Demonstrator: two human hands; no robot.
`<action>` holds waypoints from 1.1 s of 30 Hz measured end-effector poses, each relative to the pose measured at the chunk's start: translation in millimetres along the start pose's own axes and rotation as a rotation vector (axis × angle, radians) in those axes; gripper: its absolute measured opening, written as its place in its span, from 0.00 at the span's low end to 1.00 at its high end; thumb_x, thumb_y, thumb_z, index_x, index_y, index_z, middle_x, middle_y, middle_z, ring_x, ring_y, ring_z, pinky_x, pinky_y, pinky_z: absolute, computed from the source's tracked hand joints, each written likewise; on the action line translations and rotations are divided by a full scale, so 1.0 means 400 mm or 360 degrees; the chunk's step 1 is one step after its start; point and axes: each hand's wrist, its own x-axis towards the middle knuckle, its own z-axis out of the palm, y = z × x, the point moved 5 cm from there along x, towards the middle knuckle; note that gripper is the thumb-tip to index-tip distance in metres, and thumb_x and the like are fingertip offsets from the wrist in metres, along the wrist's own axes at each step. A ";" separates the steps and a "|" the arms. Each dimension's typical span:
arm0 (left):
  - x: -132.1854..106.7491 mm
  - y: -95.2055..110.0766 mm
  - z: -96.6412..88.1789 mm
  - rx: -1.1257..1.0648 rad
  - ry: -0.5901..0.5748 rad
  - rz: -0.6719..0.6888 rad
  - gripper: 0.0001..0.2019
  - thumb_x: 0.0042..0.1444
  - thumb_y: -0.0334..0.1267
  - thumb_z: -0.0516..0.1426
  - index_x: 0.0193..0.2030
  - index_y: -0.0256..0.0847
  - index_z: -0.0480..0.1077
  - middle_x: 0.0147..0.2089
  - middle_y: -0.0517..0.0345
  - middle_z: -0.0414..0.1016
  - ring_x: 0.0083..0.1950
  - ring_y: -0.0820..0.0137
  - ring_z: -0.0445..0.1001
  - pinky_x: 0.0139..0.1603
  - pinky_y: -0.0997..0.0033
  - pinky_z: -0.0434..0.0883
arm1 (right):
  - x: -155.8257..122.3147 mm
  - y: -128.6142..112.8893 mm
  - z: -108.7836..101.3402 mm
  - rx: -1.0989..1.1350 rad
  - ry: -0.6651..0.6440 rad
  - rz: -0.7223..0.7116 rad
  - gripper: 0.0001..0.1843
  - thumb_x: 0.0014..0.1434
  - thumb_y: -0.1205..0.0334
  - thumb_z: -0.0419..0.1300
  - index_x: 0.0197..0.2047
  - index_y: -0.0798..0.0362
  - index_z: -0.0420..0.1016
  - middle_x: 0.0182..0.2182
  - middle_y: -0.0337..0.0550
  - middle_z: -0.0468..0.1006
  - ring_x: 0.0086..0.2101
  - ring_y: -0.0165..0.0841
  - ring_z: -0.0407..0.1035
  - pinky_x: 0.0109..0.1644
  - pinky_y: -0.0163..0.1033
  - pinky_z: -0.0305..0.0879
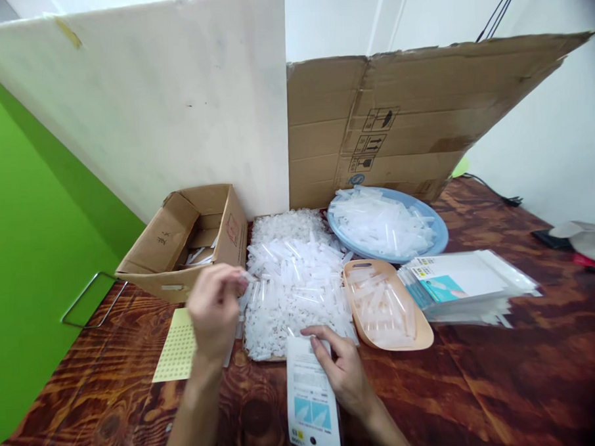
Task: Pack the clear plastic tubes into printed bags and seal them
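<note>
My left hand (213, 309) is raised near the open cardboard box, its thumb and fingers pinched together. A small clear bit shows at the fingertips, too blurred to name. Low in front of me, my right hand (346, 372) grips the top of a printed packaging bag (312, 390) with two blue pictures on it. Just beyond that bag lies a broad heap of small translucent plastic pieces (297, 282), tube-like in the middle and smaller at the near and far ends.
The cardboard box (236, 235) holds some white strips. A yellow sticker sheet (177, 346) lies before it. To the right are a peach tray (425, 329) and a blue basin (438, 233) of translucent pieces, and stacked printed bags (482, 274). A large cardboard sheet (415, 106) stands behind.
</note>
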 end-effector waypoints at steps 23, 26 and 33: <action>0.243 -0.244 -0.161 0.0028 0.0118 -0.0468 0.23 0.65 0.43 0.60 0.63 0.31 0.69 0.73 0.42 0.59 0.68 0.56 0.68 0.66 0.49 0.68 | 0.034 0.023 -0.027 0.0030 0.0127 0.0048 0.16 0.70 0.52 0.56 0.49 0.51 0.80 0.44 0.47 0.83 0.43 0.43 0.76 0.47 0.40 0.68; 0.177 -0.153 -0.168 -0.0121 0.0179 -0.0456 0.17 0.69 0.43 0.55 0.59 0.36 0.71 0.62 0.46 0.74 0.45 0.67 0.82 0.42 0.65 0.81 | 0.037 0.031 -0.027 0.0008 0.0256 0.0077 0.16 0.69 0.51 0.55 0.49 0.51 0.79 0.44 0.47 0.82 0.45 0.43 0.76 0.49 0.41 0.69; -0.193 0.071 0.070 -0.0401 -0.1092 -0.0276 0.30 0.61 0.41 0.63 0.69 0.45 0.63 0.68 0.46 0.69 0.66 0.54 0.70 0.64 0.54 0.72 | 0.024 -0.011 -0.003 0.0152 0.0386 0.0062 0.28 0.71 0.42 0.50 0.65 0.50 0.68 0.58 0.54 0.76 0.55 0.48 0.73 0.55 0.49 0.72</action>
